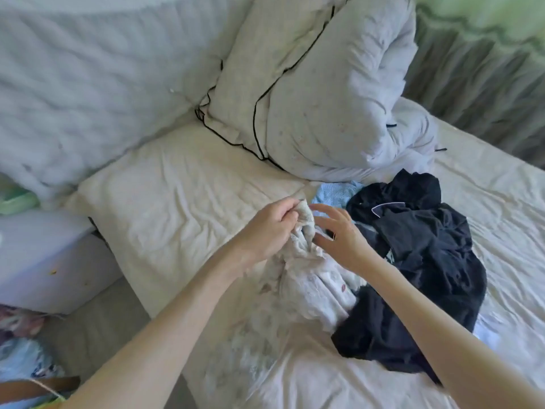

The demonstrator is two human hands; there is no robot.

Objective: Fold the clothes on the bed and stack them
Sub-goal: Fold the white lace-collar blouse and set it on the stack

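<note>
A white garment with a small print (306,290) hangs from my left hand (268,228), which grips its bunched top edge above the bed (182,202). My right hand (339,231) hovers just right of that bunched edge, fingers spread and relaxed, thumb near the cloth. A heap of dark navy clothes (421,255) lies crumpled on the sheet to the right. A light blue knitted piece (333,193) peeks out behind the hands, partly under the navy heap.
A rolled white duvet with black piping (324,93) stands at the back of the bed. A quilted headboard cushion (88,84) fills the left. A white box (38,255) sits beside the bed at left, with bags (23,364) below it.
</note>
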